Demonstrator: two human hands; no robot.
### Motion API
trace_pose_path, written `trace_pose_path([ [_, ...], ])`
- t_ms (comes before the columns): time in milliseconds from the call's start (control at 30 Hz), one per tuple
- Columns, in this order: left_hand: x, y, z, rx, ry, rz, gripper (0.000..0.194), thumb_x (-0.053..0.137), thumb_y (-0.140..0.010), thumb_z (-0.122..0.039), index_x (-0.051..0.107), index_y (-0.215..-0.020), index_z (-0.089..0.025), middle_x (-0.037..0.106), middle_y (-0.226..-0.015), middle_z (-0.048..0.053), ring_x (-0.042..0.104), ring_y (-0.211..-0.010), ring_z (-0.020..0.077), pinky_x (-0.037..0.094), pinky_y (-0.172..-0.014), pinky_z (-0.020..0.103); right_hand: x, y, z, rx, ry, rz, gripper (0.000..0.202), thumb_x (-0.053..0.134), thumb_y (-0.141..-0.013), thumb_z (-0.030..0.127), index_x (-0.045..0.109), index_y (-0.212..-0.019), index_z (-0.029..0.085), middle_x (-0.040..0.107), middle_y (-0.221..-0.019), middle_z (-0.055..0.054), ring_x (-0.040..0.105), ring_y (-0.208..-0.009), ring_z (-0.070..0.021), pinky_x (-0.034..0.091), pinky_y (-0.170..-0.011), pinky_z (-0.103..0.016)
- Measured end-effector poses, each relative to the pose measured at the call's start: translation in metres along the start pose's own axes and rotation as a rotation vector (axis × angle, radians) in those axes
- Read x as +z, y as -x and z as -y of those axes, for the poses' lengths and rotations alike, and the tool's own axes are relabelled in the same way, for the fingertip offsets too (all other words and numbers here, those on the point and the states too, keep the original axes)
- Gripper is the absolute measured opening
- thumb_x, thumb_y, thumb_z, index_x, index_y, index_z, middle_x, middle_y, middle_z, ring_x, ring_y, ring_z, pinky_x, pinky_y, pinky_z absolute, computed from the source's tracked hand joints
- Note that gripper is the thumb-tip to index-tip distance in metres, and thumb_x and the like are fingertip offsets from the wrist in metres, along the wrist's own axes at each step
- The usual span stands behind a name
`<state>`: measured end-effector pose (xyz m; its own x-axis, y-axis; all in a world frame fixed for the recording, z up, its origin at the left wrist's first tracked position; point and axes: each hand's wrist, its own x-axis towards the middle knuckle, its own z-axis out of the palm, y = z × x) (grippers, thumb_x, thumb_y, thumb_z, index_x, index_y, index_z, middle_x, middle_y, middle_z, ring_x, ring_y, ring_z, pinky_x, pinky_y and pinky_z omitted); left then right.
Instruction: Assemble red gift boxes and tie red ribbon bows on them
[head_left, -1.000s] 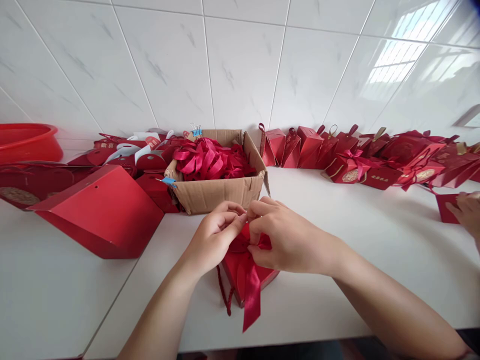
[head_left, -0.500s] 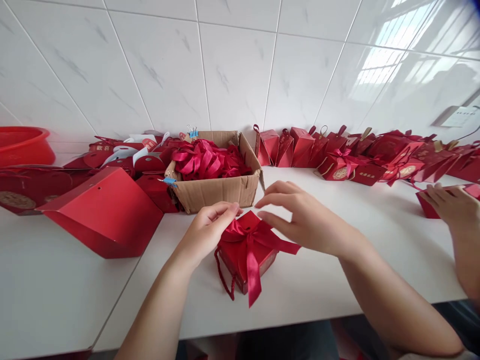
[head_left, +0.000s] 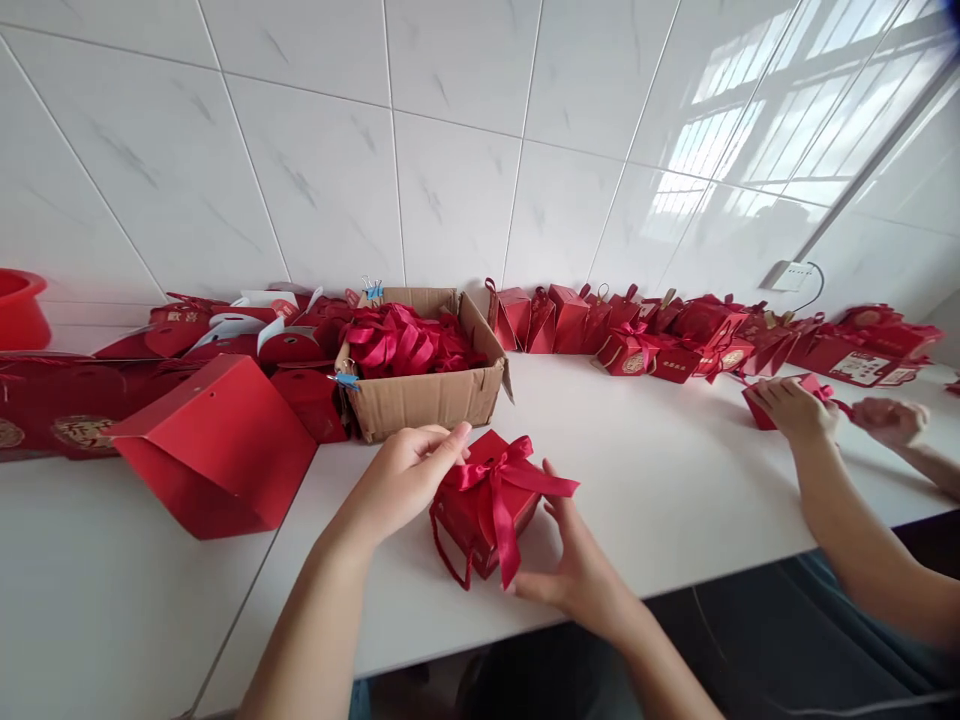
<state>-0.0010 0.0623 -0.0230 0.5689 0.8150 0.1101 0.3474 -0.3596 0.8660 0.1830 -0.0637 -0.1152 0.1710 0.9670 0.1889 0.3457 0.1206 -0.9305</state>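
A small red gift box (head_left: 463,515) sits on the white table in front of me, with a twisted red cord handle hanging on its left side. Across its top lies a shiny red ribbon bow (head_left: 501,480), one tail drooping over the front and another pointing right. My left hand (head_left: 416,470) pinches at the bow's left loop, its fingertips partly hidden. Around the right side of the box, my right hand (head_left: 574,570) has thumb and fingers spread, the thumb close to the front tail and the fingers by the right tail.
A cardboard box (head_left: 427,402) full of red ribbons stands behind. At left are a large red folded carton (head_left: 225,450), more red boxes and a red basin (head_left: 22,310). Red boxes (head_left: 570,320) line the wall. A co-worker's hands (head_left: 802,410) handle another box at right.
My right hand has come down from above the box to its right front side. My left hand stays at the bow's left loop. The view has turned right, showing more of the co-worker.
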Motion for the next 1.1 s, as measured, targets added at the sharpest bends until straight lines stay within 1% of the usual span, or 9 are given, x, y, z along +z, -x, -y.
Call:
trace_pose_path([
  [100,0.006,0.004,-0.006,0.045,-0.16,0.001,0.047,0.044,-0.087,-0.058,0.056,-0.064,-0.019,0.059,-0.069,0.0,0.055,-0.066,0.017,0.039,-0.062,0.028,0.019,0.003,0.011,-0.03,-0.14,-0.027,0.104,0.075,-0.074,0.035,0.006,-0.151,0.026,0.03,-0.152,-0.014,0.032,-0.139,-0.0275,0.025,-0.114,-0.05],
  [167,0.01,0.007,-0.011,0.037,-0.265,-0.018,0.042,0.049,-0.083,-0.06,0.055,-0.071,-0.02,0.06,-0.072,0.0,0.056,-0.067,0.0177,0.038,-0.061,0.028,0.023,0.006,0.014,-0.041,-0.221,-0.046,0.096,0.071,-0.078,0.035,0.008,-0.151,0.027,0.033,-0.151,-0.013,0.038,-0.136,-0.0262,0.029,-0.112,-0.048],
  [267,0.016,0.011,-0.022,0.029,-0.413,-0.048,0.042,0.05,-0.081,-0.064,0.055,-0.082,-0.023,0.06,-0.072,0.0,0.055,-0.067,0.02,0.037,-0.058,0.029,0.022,0.01,0.01,-0.068,-0.291,-0.039,0.087,0.069,-0.079,0.039,0.018,-0.149,0.028,0.034,-0.151,-0.011,0.041,-0.134,-0.0256,0.032,-0.112,-0.045],
  [400,0.027,0.009,-0.032,0.187,-0.597,-0.111,0.041,0.043,-0.087,-0.057,0.056,-0.074,-0.021,0.062,-0.078,0.005,0.054,-0.083,0.0256,0.038,-0.07,0.034,0.019,0.013,0.0,-0.135,-0.316,-0.033,0.071,0.064,-0.081,0.05,0.036,-0.143,0.029,0.036,-0.15,-0.009,0.039,-0.135,-0.0268,0.033,-0.112,-0.046],
  [533,0.035,0.003,-0.033,0.161,-0.588,-0.087,0.029,0.047,-0.089,-0.043,0.055,-0.071,-0.021,0.064,-0.077,0.003,0.056,-0.075,0.0221,0.036,-0.063,0.03,0.015,0.008,0.0,-0.082,-0.322,-0.201,0.044,0.045,-0.093,0.049,0.053,-0.129,0.026,0.049,-0.14,-0.009,0.045,-0.13,-0.0249,0.039,-0.108,-0.045],
  [667,0.038,0.001,-0.033,0.086,-0.567,-0.063,0.027,0.05,-0.086,-0.044,0.055,-0.07,-0.023,0.064,-0.068,0.0,0.055,-0.063,0.0188,0.031,-0.056,0.027,0.01,-0.001,0.009,0.031,-0.323,-0.373,0.035,0.048,-0.091,0.049,0.063,-0.108,0.022,0.061,-0.12,-0.011,0.054,-0.118,-0.0256,0.046,-0.099,-0.042],
  [833,0.039,0.0,-0.033,0.084,-0.514,-0.057,0.025,0.051,-0.085,-0.042,0.055,-0.069,-0.023,0.062,-0.064,-0.002,0.052,-0.06,0.0162,0.03,-0.056,0.026,0.006,-0.001,0.017,0.077,-0.345,-0.39,0.03,0.053,-0.088,0.047,0.064,-0.082,0.02,0.062,-0.109,-0.009,0.055,-0.111,-0.0243,0.048,-0.09,-0.035],
  [933,0.038,-0.002,-0.03,0.081,-0.491,-0.103,0.027,0.05,-0.086,-0.042,0.053,-0.068,-0.022,0.051,-0.054,-0.004,0.044,-0.052,0.0139,0.028,-0.052,0.025,0.006,0.006,0.015,0.076,-0.318,-0.374,0.033,0.055,-0.087,0.046,0.057,-0.068,0.019,0.06,-0.108,-0.009,0.053,-0.111,-0.025,0.045,-0.09,-0.036],
  [1100,0.032,-0.005,-0.023,0.09,-0.456,-0.148,0.027,0.051,-0.084,-0.044,0.054,-0.068,-0.021,0.032,-0.049,-0.006,0.034,-0.047,0.0117,0.023,-0.048,0.025,0.008,0.02,0.011,0.093,-0.273,-0.34,0.037,0.055,-0.086,0.048,0.047,-0.064,0.019,0.057,-0.11,-0.01,0.052,-0.109,-0.026,0.041,-0.092,-0.04],
])
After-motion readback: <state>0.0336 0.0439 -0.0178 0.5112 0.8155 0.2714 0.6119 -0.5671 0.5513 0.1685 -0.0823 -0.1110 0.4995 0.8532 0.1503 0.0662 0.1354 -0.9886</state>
